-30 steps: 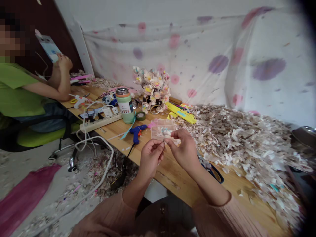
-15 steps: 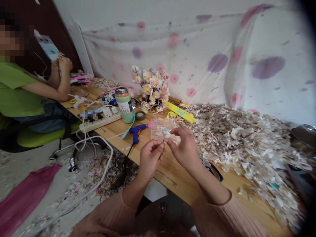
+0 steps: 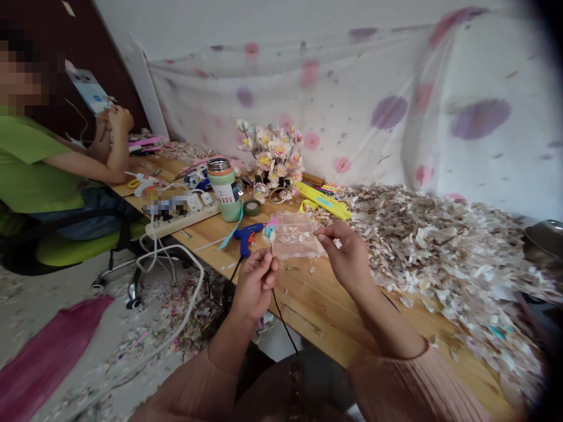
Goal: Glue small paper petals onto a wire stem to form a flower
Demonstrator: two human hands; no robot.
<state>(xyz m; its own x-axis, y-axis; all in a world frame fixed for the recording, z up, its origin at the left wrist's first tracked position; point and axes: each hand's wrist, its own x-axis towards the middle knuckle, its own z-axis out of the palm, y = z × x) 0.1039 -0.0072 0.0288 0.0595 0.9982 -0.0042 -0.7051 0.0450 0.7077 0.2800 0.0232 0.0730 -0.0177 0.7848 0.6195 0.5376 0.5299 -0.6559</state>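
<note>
My left hand [image 3: 255, 281] pinches an artificial flower [image 3: 270, 235] by its thin dark stem, which hangs down toward my lap. The flower's small head has white petals and a light blue centre. My right hand [image 3: 347, 252] is apart from it, to the right, with thumb and forefinger pressed together. Whatever lies between those fingertips is too small to make out. Between and beyond my hands lies a clear divided plastic box [image 3: 292, 250] with white petals in it. A blue glue gun [image 3: 247, 232] rests just left of the box.
Loose petals [image 3: 422, 246] heap across the table's right side. Behind the box stand a bunch of finished flowers [image 3: 275, 158], a green bottle [image 3: 225, 190], green tape [image 3: 251, 206] and a yellow case [image 3: 323, 200]. A power strip [image 3: 182, 217] lies left. A person in green [image 3: 35, 164] sits far left.
My hands have moved apart: the left went slightly left and down with the flower, the right went right. The flower's stem now shows hanging below my left hand.
</note>
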